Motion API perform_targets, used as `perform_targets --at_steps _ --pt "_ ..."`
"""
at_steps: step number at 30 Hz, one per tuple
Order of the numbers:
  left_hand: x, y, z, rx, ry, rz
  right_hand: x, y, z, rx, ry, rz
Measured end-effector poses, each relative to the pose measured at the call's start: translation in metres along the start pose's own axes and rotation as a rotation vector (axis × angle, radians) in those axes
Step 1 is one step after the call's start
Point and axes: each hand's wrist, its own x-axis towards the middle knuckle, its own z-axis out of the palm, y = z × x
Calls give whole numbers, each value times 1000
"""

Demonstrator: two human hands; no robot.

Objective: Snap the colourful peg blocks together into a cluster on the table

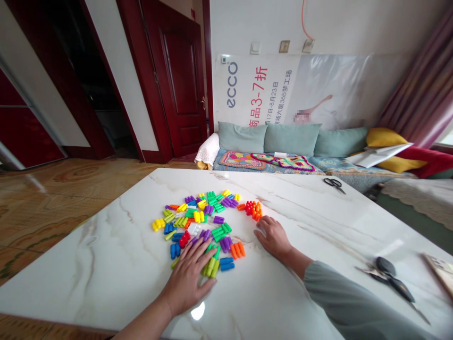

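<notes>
Small plastic pieces, each like short rounded rods joined side by side, lie in a loose spread on the white table. My left hand [189, 276] rests flat over the near side of the spread, fingers stretched out. Under and around its fingers are lime-green pieces [211, 267] and purple ones; a blue piece [227, 264] lies just right of it. My right hand [275, 238] is low on the table at the right, fingers loosely bent and thumb apart. Its fingertips are beside a cluster of red pieces [252, 208] and orange pieces [257, 215]; contact is hard to tell.
Black-handled scissors [333, 184] lie at the table's far right. Near my right forearm are more dark-handled tools [394, 278] with metal blades and a flat box-like object [440, 271]. Behind the marble-patterned table [116, 236] stands a sofa with green cushions [292, 138].
</notes>
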Motion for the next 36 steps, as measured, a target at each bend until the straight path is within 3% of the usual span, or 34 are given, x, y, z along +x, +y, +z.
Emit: perform_targets --at_steps 4,10,17,36 --pt "0 0 0 -6 14 3 1 1 4 42 61 51" --pt "-1 -1 1 -19 39 14 15 9 3 139 179 316" --pt "-1 -1 2 -14 20 0 29 12 -2 9 33 330" --pt "0 -1 1 -2 27 11 27 14 -7 -20 45 377"
